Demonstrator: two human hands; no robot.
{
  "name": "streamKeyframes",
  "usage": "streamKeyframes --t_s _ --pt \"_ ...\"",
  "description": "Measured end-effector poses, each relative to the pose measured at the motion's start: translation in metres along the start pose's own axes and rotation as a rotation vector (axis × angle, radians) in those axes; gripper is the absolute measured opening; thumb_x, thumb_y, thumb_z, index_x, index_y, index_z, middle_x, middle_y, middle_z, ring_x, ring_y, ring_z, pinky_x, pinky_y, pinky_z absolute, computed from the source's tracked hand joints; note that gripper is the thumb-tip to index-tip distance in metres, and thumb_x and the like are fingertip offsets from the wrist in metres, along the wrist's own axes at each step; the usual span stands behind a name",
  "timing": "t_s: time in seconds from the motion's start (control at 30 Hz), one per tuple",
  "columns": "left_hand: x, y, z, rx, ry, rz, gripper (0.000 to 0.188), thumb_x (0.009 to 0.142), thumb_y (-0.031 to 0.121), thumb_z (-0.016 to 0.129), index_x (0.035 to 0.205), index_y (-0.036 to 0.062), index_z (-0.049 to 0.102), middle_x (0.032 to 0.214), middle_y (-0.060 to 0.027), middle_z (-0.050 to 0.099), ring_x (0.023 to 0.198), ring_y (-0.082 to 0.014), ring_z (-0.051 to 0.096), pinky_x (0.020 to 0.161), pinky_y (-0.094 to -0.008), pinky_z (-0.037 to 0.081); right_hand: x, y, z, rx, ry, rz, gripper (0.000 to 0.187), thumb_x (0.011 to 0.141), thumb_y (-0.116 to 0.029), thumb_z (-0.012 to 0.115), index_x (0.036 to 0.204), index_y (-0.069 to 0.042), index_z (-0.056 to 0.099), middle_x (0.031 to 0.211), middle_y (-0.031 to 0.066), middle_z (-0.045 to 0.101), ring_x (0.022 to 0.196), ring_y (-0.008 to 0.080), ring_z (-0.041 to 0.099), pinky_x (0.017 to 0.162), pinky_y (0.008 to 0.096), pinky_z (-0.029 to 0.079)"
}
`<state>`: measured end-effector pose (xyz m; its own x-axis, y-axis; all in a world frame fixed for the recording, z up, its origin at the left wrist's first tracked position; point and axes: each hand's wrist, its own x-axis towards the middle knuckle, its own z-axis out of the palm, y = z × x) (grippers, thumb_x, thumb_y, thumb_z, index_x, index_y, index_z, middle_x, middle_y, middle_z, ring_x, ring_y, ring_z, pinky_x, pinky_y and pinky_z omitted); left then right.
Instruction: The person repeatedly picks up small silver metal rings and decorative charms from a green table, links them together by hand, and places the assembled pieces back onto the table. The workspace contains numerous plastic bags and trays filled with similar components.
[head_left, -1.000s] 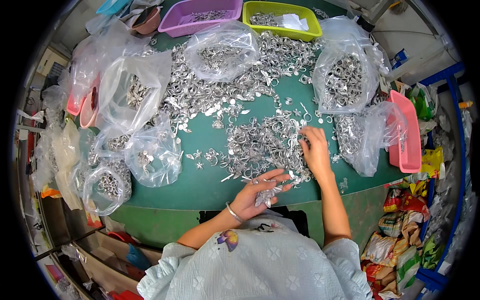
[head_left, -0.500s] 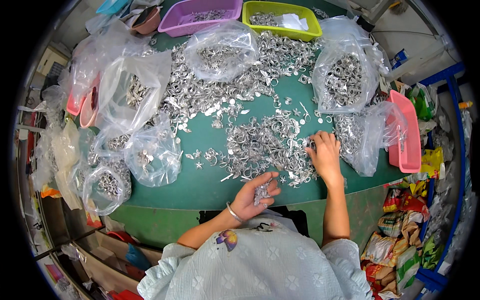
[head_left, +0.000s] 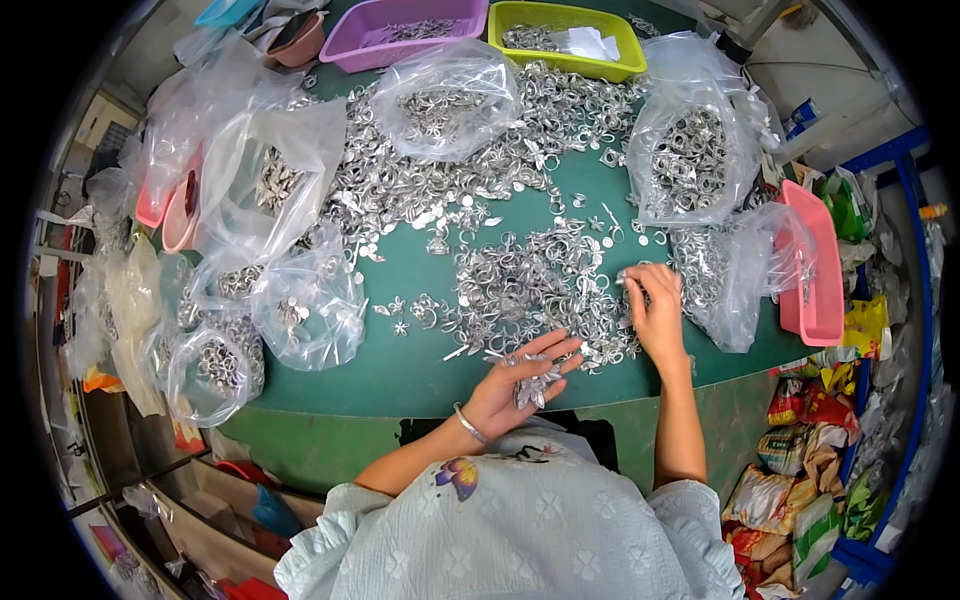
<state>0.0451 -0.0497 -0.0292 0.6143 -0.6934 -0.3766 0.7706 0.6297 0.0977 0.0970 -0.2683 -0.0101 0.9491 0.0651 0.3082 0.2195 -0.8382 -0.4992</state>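
My left hand (head_left: 500, 395) is palm up near the table's front edge, its fingers stretched out. A small heap of silvery leaf-shaped metal pieces (head_left: 536, 386) lies in that palm, held against the thumb. My right hand (head_left: 655, 305) is at the right edge of the near pile of silver rings and small metal pieces (head_left: 525, 285). Between its thumb and fingertips it pinches a small silvery piece (head_left: 622, 278), whose exact kind I cannot make out. A second, larger heap of silvery metal pieces (head_left: 420, 190) spreads across the back of the green table (head_left: 400, 385).
Clear plastic bags of metal pieces stand left (head_left: 305, 310), at the back (head_left: 445, 105) and right (head_left: 690, 165). A purple tray (head_left: 345, 45) and a yellow-green tray (head_left: 570, 68) sit behind. A pink tray (head_left: 822, 300) leans at the right, near a blue rack (head_left: 925, 300).
My left hand's fingers have spread and reach slightly farther right, showing more of the leaf-shaped pieces. My right hand's fingertips have lifted off the pile's edge, holding a small piece.
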Motion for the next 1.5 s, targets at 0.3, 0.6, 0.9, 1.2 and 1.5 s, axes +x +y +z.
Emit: streamKeyframes --t_s 0.3,0.6,0.9,1.2,1.5 --pt "0.006 -0.003 -0.011 -0.121 -0.05 -0.062 0.029 0.087 0.016 0.049 0.112 0.0033 0.046 0.088 -0.0059 0.049 0.083 -0.0178 0.05 0.071 -0.0296 0.049 0.025 -0.008 0.025 -0.022 0.019 0.088 0.013 0.075 -0.009 0.06 0.082 0.001 0.057 0.076 0.0116 0.057 0.077 0.0284 0.051 0.071 0.0374 0.039" --pt "0.001 0.003 -0.003 -0.148 0.113 -0.023 0.024 0.089 0.02 0.048 0.107 0.0046 0.049 0.078 -0.0038 0.046 0.074 -0.0162 0.047 0.072 -0.0302 0.047 0.021 -0.013 0.032 0.337 0.068 0.251 0.019 0.07 0.002 0.061 0.086 -0.001 0.052 0.071 0.0068 0.054 0.056 0.0137 0.048 0.051 0.0269 0.039" --pt "0.0 -0.001 -0.012 -0.2 0.051 0.003 0.021 0.09 0.027 0.045 0.093 0.007 0.052 0.078 -0.0043 0.048 0.077 -0.0172 0.049 0.067 -0.0287 0.045 0.016 -0.057 0.025 0.374 -0.19 -0.022 0.029 0.068 -0.008 0.067 0.094 -0.003 0.056 0.088 0.0069 0.056 0.086 0.0221 0.05 0.074 0.0305 0.039" --pt "-0.008 0.008 -0.001 -0.226 0.213 0.028 0.021 0.09 0.027 0.045 0.087 0.0081 0.052 0.074 -0.0021 0.046 0.071 -0.0152 0.047 0.061 -0.0276 0.046 0.006 -0.038 0.017 -0.151 -0.138 -0.037 0.016 0.066 -0.011 0.066 0.078 -0.004 0.057 0.084 0.0078 0.051 0.088 0.0263 0.047 0.083 0.0413 0.031" --pt "-0.007 0.004 -0.027 -0.26 -0.107 -0.014 0.018 0.089 0.025 0.048 0.093 0.0078 0.052 0.075 -0.0014 0.047 0.07 -0.0141 0.047 0.062 -0.0278 0.046 0.028 -0.054 0.059 -0.105 -0.055 -0.103 0.012 0.069 -0.009 0.064 0.076 -0.004 0.055 0.086 0.008 0.052 0.088 0.025 0.046 0.075 0.0351 0.032"
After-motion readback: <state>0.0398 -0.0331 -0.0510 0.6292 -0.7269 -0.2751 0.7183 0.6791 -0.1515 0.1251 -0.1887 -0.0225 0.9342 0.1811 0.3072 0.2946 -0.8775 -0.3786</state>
